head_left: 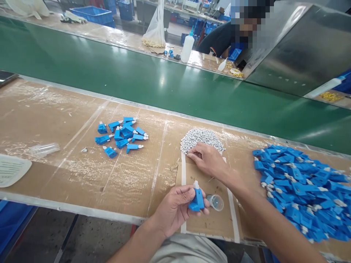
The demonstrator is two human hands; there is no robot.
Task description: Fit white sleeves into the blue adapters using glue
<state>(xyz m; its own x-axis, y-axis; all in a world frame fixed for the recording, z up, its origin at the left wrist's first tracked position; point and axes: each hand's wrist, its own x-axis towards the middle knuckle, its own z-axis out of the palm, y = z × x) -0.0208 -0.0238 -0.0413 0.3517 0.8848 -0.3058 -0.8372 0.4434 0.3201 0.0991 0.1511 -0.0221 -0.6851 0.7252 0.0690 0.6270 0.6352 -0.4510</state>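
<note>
My left hand [174, 206] grips a blue plastic part [196, 200] between thumb and fingers, its whitish tip pointing up. At the near edge of a heap of small grey pieces [203, 136], my right hand [210, 159] has thumb and forefinger drawn together. Whatever is between those fingertips is too small to make out. A small clear plastic cup [217, 203] lies just right of the left hand's fingers. To the right spreads a large pile of similar blue parts [298, 186] with pale tips. A smaller group of blue parts [127, 132] lies to the left.
The cardboard-covered table [90, 182] borders a green conveyor belt [123, 73]. At left lie a clear plastic tube [45, 149] and a pale slotted tray [13, 171]. Beyond the belt are a white bottle [188, 48], a plastic bag [155, 31] and a co-worker's dark sleeve [215, 38] beside a metal housing [301, 51].
</note>
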